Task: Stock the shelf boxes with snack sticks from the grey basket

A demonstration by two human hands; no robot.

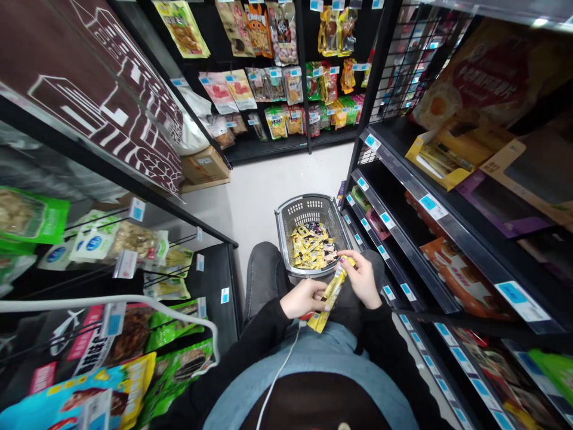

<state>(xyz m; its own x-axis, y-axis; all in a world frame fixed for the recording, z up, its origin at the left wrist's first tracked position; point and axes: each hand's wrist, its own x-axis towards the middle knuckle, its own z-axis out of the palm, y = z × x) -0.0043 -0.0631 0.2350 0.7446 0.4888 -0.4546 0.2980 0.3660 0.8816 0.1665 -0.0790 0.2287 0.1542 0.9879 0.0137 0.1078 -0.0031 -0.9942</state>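
Observation:
My left hand [305,298] and my right hand [362,282] both hold a long, narrow yellow snack packet [333,291] over my lap. It slants from upper right to lower left. The fingers of my right hand pinch its upper end, while my left hand grips it nearer the lower end. Something small and red shows beside my left hand, too covered to make out. Just past my knees, a grey plastic shopping basket [283,239] stands on the floor. A pile of small yellow and dark packets [312,245] lies inside it.
Black shelves [416,179] with price tags rise close on my right, holding an open yellow carton [441,158]. Bagged snacks [134,239] hang on hooks at left. More bags [282,30] hang on the far rack; a cardboard box [206,168] sits on the floor.

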